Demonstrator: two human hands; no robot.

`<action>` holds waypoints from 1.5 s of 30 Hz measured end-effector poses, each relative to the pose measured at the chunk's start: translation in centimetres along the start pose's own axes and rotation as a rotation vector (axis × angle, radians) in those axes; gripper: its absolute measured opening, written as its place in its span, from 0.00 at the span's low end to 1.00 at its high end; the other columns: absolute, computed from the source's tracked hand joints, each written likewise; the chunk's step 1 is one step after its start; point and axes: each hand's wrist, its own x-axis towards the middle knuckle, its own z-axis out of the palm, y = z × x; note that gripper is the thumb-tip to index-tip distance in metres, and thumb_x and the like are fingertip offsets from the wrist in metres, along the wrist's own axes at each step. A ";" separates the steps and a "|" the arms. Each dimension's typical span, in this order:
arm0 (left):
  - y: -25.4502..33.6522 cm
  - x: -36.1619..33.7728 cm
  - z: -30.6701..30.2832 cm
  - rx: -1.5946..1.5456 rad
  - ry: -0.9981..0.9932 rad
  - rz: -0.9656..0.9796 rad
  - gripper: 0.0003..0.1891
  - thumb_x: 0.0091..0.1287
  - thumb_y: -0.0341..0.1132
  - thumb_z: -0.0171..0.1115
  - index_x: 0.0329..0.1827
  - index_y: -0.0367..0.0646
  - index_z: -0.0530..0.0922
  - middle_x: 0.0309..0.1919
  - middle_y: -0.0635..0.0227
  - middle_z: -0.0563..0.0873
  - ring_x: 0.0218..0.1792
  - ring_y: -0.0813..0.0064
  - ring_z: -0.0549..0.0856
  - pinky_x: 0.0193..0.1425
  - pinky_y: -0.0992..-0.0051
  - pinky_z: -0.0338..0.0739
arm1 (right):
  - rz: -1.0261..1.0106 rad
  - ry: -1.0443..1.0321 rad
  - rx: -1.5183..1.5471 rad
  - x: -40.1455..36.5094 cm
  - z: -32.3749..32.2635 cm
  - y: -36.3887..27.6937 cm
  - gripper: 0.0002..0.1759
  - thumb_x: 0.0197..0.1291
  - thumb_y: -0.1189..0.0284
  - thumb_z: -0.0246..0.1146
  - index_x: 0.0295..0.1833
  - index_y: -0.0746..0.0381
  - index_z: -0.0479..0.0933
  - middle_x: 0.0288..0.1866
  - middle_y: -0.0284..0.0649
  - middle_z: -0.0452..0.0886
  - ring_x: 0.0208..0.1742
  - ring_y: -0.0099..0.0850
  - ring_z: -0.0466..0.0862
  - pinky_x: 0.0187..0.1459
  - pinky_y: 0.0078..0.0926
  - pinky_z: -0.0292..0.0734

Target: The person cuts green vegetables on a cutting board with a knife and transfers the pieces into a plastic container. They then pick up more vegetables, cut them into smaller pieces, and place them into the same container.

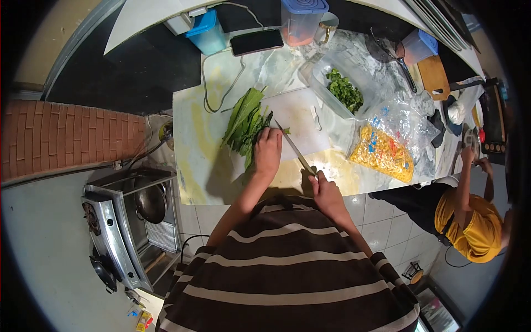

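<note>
A bunch of green leaves [244, 120] lies on a white cutting board [301, 113] on the counter. My left hand [267, 150] presses down on the near end of the bunch. My right hand [324, 190] grips the handle of a knife [293, 148], whose blade points up toward the leaves just right of my left hand. A clear tub [319, 77] behind the board holds chopped greens [345, 92].
A plastic bag of yellow snacks [381, 152] lies right of the board. A phone [256, 41], a blue box [208, 32] and a lidded container [301, 19] stand at the back. A gas stove [124, 224] sits lower left. A person in yellow [467, 221] crouches at right.
</note>
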 end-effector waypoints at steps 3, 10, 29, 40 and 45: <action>0.2 -0.1 0.0 0.080 0.033 0.006 0.02 0.64 0.26 0.63 0.38 0.40 0.80 0.35 0.56 0.83 0.38 0.49 0.83 0.42 0.56 0.78 | -0.010 0.031 -0.090 -0.3 -0.4 -0.4 0.21 0.76 0.56 0.49 0.46 0.65 0.70 0.29 0.60 0.82 0.32 0.62 0.83 0.33 0.57 0.79; 0.0 0.2 0.1 0.059 -0.041 -0.057 0.03 0.65 0.27 0.63 0.37 0.38 0.77 0.32 0.54 0.81 0.33 0.48 0.84 0.36 0.54 0.78 | -0.024 0.066 -0.096 -0.4 -0.3 0.1 0.21 0.76 0.55 0.49 0.46 0.65 0.70 0.27 0.60 0.82 0.32 0.62 0.83 0.32 0.57 0.79; 0.1 -0.6 -0.1 -0.393 -0.069 -0.238 0.18 0.66 0.19 0.58 0.59 0.35 0.72 0.46 0.59 0.81 0.49 0.70 0.83 0.56 0.75 0.79 | 0.272 -0.388 0.653 0.9 -4.8 2.7 0.25 0.75 0.47 0.50 0.49 0.59 0.76 0.16 0.25 0.64 0.12 0.17 0.63 0.12 0.20 0.58; 1.1 -1.0 1.6 -0.597 -0.078 -0.348 0.27 0.66 0.18 0.56 0.68 0.38 0.62 0.50 0.54 0.79 0.50 0.66 0.82 0.59 0.71 0.78 | 0.293 -0.525 0.808 1.0 -2.3 4.4 0.29 0.72 0.40 0.48 0.35 0.55 0.68 0.18 0.28 0.64 0.13 0.16 0.61 0.12 0.17 0.58; 1.3 -1.3 2.3 -0.679 -0.066 -0.385 0.28 0.67 0.17 0.55 0.69 0.39 0.61 0.53 0.54 0.78 0.54 0.67 0.81 0.62 0.72 0.76 | 0.303 -0.547 0.845 0.7 -2.8 3.8 0.28 0.74 0.42 0.47 0.34 0.55 0.66 0.18 0.27 0.64 0.13 0.16 0.61 0.12 0.17 0.56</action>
